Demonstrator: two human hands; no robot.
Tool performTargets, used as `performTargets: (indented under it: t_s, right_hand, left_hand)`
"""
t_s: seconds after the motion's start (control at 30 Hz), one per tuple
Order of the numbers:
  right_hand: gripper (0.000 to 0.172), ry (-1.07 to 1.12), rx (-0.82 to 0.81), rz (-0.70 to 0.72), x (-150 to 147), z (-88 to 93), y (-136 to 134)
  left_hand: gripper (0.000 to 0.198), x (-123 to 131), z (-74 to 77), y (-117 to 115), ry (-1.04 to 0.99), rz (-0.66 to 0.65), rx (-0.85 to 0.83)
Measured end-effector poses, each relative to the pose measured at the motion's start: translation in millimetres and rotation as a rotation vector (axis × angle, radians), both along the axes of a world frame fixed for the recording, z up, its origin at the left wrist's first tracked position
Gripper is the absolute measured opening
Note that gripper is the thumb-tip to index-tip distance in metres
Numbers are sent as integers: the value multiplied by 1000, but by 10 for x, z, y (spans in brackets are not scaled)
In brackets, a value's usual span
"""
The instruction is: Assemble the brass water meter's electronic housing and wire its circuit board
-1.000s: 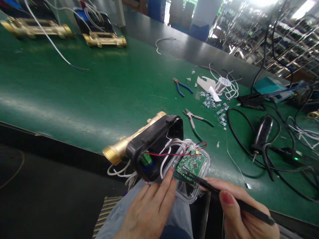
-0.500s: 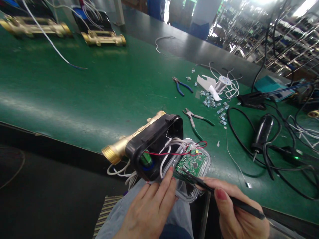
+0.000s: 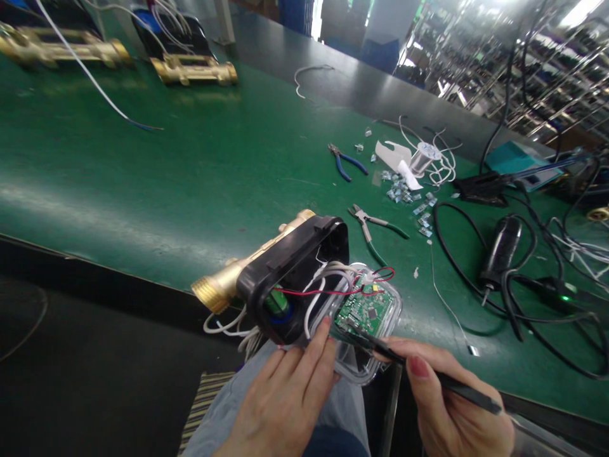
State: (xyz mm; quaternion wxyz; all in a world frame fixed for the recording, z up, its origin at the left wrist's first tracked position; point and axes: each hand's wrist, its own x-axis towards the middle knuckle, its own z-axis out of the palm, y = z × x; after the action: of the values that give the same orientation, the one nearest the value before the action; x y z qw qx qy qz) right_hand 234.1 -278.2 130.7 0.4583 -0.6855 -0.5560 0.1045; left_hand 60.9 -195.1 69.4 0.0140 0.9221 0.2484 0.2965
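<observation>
A brass pipe fitting [image 3: 259, 259] carries a black housing [image 3: 290, 254], tilted with its open side towards me. Inside sits a green cylindrical battery [image 3: 276, 304]; red and white wires run out to a green circuit board [image 3: 368, 311] in a clear plastic cover [image 3: 397, 304]. My left hand [image 3: 290, 387] holds the cover's near left edge, index fingertip on the rim, other fingers along the housing; its thumb is mostly hidden. My right hand [image 3: 457, 393] grips black tweezers [image 3: 469, 392] like a pen. Their tips are at the board's lower left, where contact is hard to tell.
Green-handled cutters [image 3: 368, 225] and blue-handled pliers [image 3: 347, 162] lie beyond the cover. Small clear pieces [image 3: 402, 190] surround a wire spool [image 3: 423, 158]. A black corded tool [image 3: 502, 251] lies right. Two brass fittings [image 3: 195, 71] stand back left. The table's front edge [image 3: 95, 263] runs before me.
The whole view has shifted very slightly. Both hands and the tweezers keep nearly the same place over the circuit board.
</observation>
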Motion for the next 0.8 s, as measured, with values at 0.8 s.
performTargets:
  t_s: [0.8]
  right_hand:
    - [18, -107, -25, 165, 94, 157, 90]
  left_hand:
    - [23, 20, 18, -2, -4, 16, 12]
